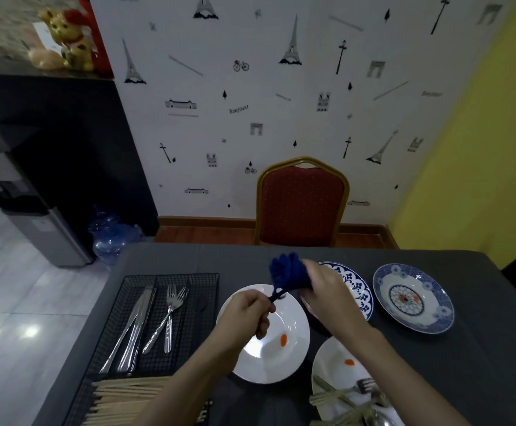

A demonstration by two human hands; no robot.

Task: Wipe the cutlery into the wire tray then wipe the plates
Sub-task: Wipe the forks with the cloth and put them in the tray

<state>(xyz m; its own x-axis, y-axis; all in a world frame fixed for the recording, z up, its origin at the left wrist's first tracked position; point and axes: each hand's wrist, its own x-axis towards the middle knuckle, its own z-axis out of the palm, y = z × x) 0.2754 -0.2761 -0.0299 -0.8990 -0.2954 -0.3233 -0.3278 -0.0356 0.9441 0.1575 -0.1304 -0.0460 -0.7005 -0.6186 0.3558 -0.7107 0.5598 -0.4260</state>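
Observation:
A dark blue cloth (288, 270) is bunched in my right hand (327, 287) above the table. Something dark and thin sticks out of the cloth's lower end, and my left hand (249, 312) pinches it; I cannot tell what it is. Under both hands lies a white plate (293, 342) with an orange smear. The black wire tray (189, 302) at the left holds knives (133, 327) and forks (167, 315). A second white plate (333, 361) at the bottom right carries several forks and a spoon (370, 395).
Two blue patterned plates (413, 298) (359, 290) sit at the back right of the grey table. Wooden chopsticks (127, 398) fill the tray's near compartment. A red chair (301, 204) stands behind the table. A water bottle (110, 235) stands on the floor at the left.

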